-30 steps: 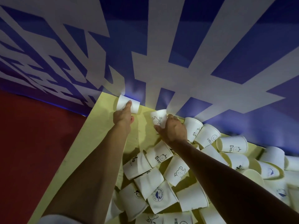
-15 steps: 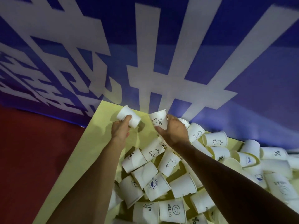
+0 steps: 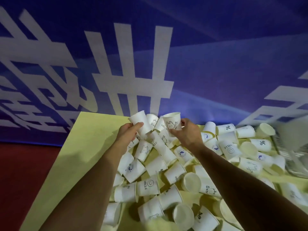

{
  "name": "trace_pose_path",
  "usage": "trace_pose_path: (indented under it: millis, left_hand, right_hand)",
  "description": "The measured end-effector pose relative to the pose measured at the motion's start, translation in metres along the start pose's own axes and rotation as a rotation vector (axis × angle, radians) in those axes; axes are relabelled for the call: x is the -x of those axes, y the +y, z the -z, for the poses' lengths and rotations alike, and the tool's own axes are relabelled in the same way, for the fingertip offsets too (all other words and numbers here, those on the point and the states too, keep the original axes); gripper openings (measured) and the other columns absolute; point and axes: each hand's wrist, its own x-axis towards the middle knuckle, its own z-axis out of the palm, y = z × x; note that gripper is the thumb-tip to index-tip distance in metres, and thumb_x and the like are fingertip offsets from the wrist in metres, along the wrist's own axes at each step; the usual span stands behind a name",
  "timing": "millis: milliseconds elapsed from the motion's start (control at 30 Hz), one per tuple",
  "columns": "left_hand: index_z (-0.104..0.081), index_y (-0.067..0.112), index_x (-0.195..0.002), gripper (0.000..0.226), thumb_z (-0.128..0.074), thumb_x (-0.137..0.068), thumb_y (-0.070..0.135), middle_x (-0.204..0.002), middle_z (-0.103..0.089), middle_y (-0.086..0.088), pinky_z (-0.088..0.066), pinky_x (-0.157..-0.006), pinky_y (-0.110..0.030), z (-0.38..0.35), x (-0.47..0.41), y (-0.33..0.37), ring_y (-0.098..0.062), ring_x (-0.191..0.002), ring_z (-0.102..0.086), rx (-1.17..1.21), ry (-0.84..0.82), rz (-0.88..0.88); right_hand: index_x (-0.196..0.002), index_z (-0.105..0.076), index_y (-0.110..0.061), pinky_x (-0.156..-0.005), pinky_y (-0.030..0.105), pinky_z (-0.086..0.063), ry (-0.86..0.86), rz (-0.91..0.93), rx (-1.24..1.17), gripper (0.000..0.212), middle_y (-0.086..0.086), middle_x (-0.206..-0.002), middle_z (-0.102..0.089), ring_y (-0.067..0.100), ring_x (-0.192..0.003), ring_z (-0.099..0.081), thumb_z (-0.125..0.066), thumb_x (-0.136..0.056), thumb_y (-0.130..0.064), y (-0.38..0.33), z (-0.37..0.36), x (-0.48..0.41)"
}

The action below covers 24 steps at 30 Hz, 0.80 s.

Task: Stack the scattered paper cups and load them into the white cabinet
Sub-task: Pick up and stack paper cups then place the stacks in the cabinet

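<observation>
Many white paper cups lie scattered on a yellow-green table. My left hand grips a plain white cup, tilted with its mouth pointing up and to the left. My right hand holds an upright cup with a rabbit drawing and "Hi", its mouth facing up. The two held cups are a short gap apart above the far part of the pile. Both forearms reach in from below.
A blue banner with big white characters hangs right behind the table. Red floor shows to the left of the table's edge. A blurred white wire-like object sits at the far right.
Both hands have lifted their cups off the table and brought them closer together. The view has swung right, showing more of the pile and the white object at the right.
</observation>
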Motion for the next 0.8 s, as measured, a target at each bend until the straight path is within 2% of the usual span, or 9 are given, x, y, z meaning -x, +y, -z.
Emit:
trace_pose_path:
  millis: [67,133,167,233,267,367,500,600,800]
  left_hand:
    - [-0.067,0.011,-0.106,0.054,-0.077,-0.07,0.05,-0.095,-0.065,-0.003,-0.052,-0.084,-0.039,-0.02,0.02,0.004,-0.019,-0.084,-0.059,-0.047,-0.048,-0.01]
    - [-0.067,0.014,-0.109,0.062,-0.077,-0.064,0.055,-0.095,-0.067,-0.001,-0.052,-0.081,-0.039,-0.044,0.04,0.001,-0.018,-0.083,-0.059,-0.116,-0.099,-0.01]
    - [-0.067,0.014,-0.109,0.06,-0.077,-0.065,0.054,-0.094,-0.068,0.0,-0.049,-0.077,-0.037,-0.057,0.051,-0.002,-0.018,-0.083,-0.059,-0.149,-0.13,-0.008]
    - [-0.068,0.015,-0.105,0.042,-0.076,-0.077,0.044,-0.092,-0.068,0.002,-0.045,-0.072,-0.029,-0.086,0.074,-0.012,-0.017,-0.083,-0.06,-0.186,-0.173,-0.008]
    - [-0.068,0.016,-0.104,0.036,-0.076,-0.08,0.041,-0.093,-0.069,0.002,-0.044,-0.07,-0.028,-0.102,0.086,-0.017,-0.017,-0.085,-0.061,-0.202,-0.171,-0.01]
    - [-0.066,0.016,-0.108,0.041,-0.077,-0.079,0.042,-0.104,-0.07,0.0,-0.049,-0.076,-0.033,-0.154,0.118,-0.023,-0.019,-0.099,-0.064,-0.225,-0.135,-0.04]
    - [-0.063,0.018,-0.11,0.045,-0.081,-0.076,0.041,-0.104,-0.072,0.004,-0.051,-0.079,-0.032,-0.223,0.157,-0.019,-0.015,-0.099,-0.066,-0.261,-0.119,-0.095]
    - [-0.062,0.017,-0.113,0.043,-0.08,-0.079,0.035,-0.106,-0.07,0.005,-0.047,-0.073,-0.028,-0.264,0.18,-0.013,-0.012,-0.099,-0.065,-0.279,-0.138,-0.119]
    - [-0.06,0.019,-0.118,0.049,-0.082,-0.076,0.035,-0.11,-0.071,0.005,-0.046,-0.074,-0.029,-0.318,0.187,-0.002,-0.013,-0.103,-0.065,-0.303,-0.198,-0.133]
  right_hand:
    - [-0.118,-0.059,-0.014,-0.079,0.032,-0.049,0.028,0.002,-0.03,0.05,0.0,-0.11,-0.068,0.021,-0.1,-0.064,-0.079,-0.078,-0.037,0.021,0.021,0.013]
    - [-0.118,-0.06,-0.015,-0.08,0.032,-0.049,0.056,0.002,-0.065,0.051,-0.001,-0.11,-0.068,0.02,-0.099,-0.064,-0.08,-0.076,-0.036,0.044,0.044,0.024]
    - [-0.119,-0.059,-0.016,-0.08,0.032,-0.049,0.064,0.002,-0.081,0.052,-0.001,-0.111,-0.068,0.019,-0.098,-0.063,-0.081,-0.075,-0.036,0.058,0.057,0.029]
    - [-0.121,-0.058,-0.016,-0.082,0.033,-0.049,0.081,-0.003,-0.098,0.056,-0.001,-0.113,-0.067,0.019,-0.101,-0.063,-0.081,-0.075,-0.036,0.087,0.084,0.039]
    - [-0.123,-0.057,-0.016,-0.082,0.034,-0.05,0.089,-0.008,-0.102,0.057,-0.001,-0.115,-0.067,0.02,-0.101,-0.063,-0.081,-0.075,-0.036,0.103,0.099,0.044]
    - [-0.123,-0.057,-0.014,-0.073,0.031,-0.05,0.097,0.0,-0.122,0.056,0.0,-0.113,-0.067,0.019,-0.092,-0.064,-0.081,-0.077,-0.035,0.15,0.142,0.059]
    - [-0.12,-0.058,-0.015,-0.082,0.037,-0.052,0.095,0.019,-0.118,0.055,0.002,-0.112,-0.069,0.025,-0.102,-0.065,-0.081,-0.074,-0.034,0.209,0.193,0.075]
    - [-0.119,-0.057,-0.014,-0.079,0.034,-0.048,0.128,-0.003,-0.119,0.054,0.003,-0.112,-0.069,0.026,-0.104,-0.063,-0.08,-0.075,-0.034,0.241,0.231,0.081]
    - [-0.124,-0.055,-0.013,-0.077,0.032,-0.047,0.176,-0.007,-0.148,0.056,0.005,-0.115,-0.069,0.025,-0.102,-0.064,-0.08,-0.077,-0.03,0.276,0.275,0.076]
